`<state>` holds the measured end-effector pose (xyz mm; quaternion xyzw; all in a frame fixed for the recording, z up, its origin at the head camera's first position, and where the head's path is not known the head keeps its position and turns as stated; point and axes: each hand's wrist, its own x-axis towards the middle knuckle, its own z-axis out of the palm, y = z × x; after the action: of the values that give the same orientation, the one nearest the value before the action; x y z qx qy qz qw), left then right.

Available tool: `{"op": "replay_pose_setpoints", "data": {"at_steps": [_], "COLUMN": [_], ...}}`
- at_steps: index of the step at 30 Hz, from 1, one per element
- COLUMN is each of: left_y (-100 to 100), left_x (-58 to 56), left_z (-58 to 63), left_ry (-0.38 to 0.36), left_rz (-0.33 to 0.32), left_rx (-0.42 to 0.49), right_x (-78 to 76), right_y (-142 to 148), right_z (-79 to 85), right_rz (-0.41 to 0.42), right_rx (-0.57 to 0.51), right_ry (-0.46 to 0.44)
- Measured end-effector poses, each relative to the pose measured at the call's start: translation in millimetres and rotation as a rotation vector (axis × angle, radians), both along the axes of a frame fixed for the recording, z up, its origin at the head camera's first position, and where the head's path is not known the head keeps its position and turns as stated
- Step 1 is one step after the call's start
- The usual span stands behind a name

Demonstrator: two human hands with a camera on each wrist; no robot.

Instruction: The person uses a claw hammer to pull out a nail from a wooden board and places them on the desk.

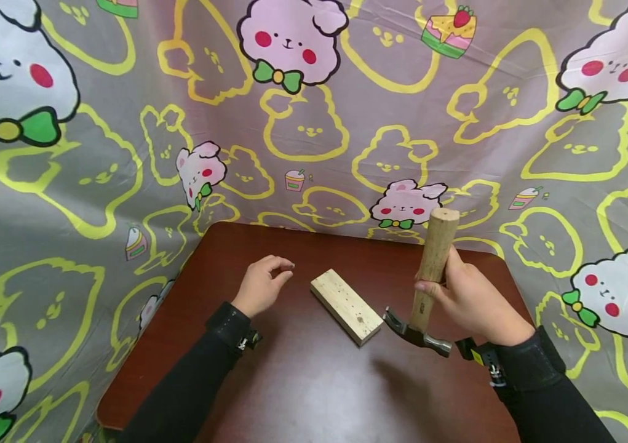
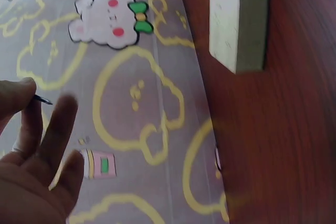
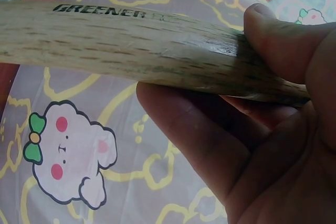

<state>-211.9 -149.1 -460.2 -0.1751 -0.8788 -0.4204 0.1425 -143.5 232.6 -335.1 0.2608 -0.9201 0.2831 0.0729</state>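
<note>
My right hand [image 1: 474,298] grips a claw hammer [image 1: 437,251] by its wooden handle, head downward and butt end up. In the right wrist view, the thumb and fingers wrap the hammer handle [image 3: 131,40], which carries dark lettering. A thin dark nail [image 2: 43,99] is pinched between thumb and index finger of my left hand [image 1: 260,286], its other fingers loosely spread. Between the two hands a pale wooden block [image 1: 347,306] lies flat and slanted on the table. The hammer's claw overlaps the block's near right corner in the head view.
A reddish-brown table [image 1: 291,381] with rounded corners lies under both hands. Behind it and along both sides hangs a patterned cloth [image 1: 314,178] with cartoon rabbits and yellow outlines, close to the table's edges.
</note>
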Motion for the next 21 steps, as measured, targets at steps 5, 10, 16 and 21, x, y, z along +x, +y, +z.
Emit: {"op": "replay_pose_setpoints", "data": {"at_steps": [5, 10, 16, 21], "left_y": [-28, -46, -74, -85], "left_x": [6.2, 7.8, 14.8, 20.9], "left_z": [-4.5, -16.2, -42.8, -66.7], "left_ry": [-0.013, -0.051, -0.105, -0.142], "left_rz": [0.089, 0.169, 0.224, 0.261], "left_rx": [-0.049, -0.077, -0.190, -0.272], "right_x": [-0.8, 1.1, 2.3, 5.8], "right_y": [-3, 0, -3, 2], "right_z": [-1.1, 0.2, -1.2, -1.0], "right_rz": [-0.002, 0.004, 0.011, 0.012], "right_rx": [0.000, -0.012, -0.001, 0.008], "right_ry": [-0.011, -0.046, -0.054, -0.020]}}
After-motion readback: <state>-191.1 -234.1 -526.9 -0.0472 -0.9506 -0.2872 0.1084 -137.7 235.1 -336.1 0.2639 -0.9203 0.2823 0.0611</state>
